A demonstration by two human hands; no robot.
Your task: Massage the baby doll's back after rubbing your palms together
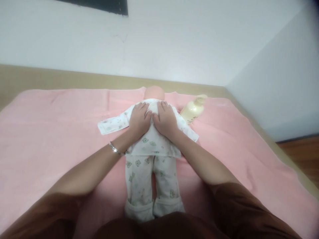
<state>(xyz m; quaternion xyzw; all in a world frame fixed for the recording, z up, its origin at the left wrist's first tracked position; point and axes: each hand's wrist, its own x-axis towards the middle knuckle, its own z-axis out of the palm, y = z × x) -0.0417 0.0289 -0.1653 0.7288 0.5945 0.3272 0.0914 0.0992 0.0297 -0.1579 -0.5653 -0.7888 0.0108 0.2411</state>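
A baby doll (154,92) lies face down, its bald head pointing away from me. It wears a white long-sleeved top (152,146) and white trousers (141,181), both printed with small green patterns. My left hand (140,119) rests flat on the left side of its upper back, fingers stretched toward the shoulder. On the right side of the back lies my right hand (165,119), also flat, the two thumbs close together. Neither hand grips anything. The doll's face is hidden, and the trouser ends cover its feet.
A pink cloth (62,139) with some creases spreads under the doll. Right of the doll's shoulder, a pale yellow pump bottle (193,109) lies tilted on the cloth. Behind the tan table edge (99,79) stands a white wall (174,43). Wooden floor (299,156) shows at the right.
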